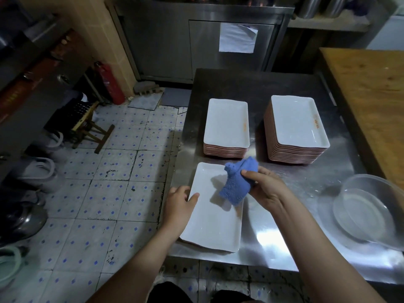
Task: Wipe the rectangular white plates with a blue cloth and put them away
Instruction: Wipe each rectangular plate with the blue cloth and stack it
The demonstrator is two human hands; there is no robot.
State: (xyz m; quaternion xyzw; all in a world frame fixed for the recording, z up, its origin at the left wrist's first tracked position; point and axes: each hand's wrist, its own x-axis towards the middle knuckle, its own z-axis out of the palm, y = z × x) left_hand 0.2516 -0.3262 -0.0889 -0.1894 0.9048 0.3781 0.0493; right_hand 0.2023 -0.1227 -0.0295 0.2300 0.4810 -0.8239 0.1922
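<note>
A rectangular white plate (212, 217) lies near the front left edge of the steel table (306, 184), with at least one more plate under it. My left hand (178, 204) grips its left rim, thumb on top. My right hand (264, 189) holds a bunched blue cloth (236, 182) just above the plate's upper right part. Further back stand two stacks of white plates: a lower stack (227, 125) on the left and a taller stack (297, 125) on the right.
A clear plastic bowl (369, 211) sits at the table's right front. A wooden counter (371, 99) borders the table on the right. To the left are tiled floor, a folding stool (87, 125), a red extinguisher (112, 84) and shoes. A steel cabinet stands behind.
</note>
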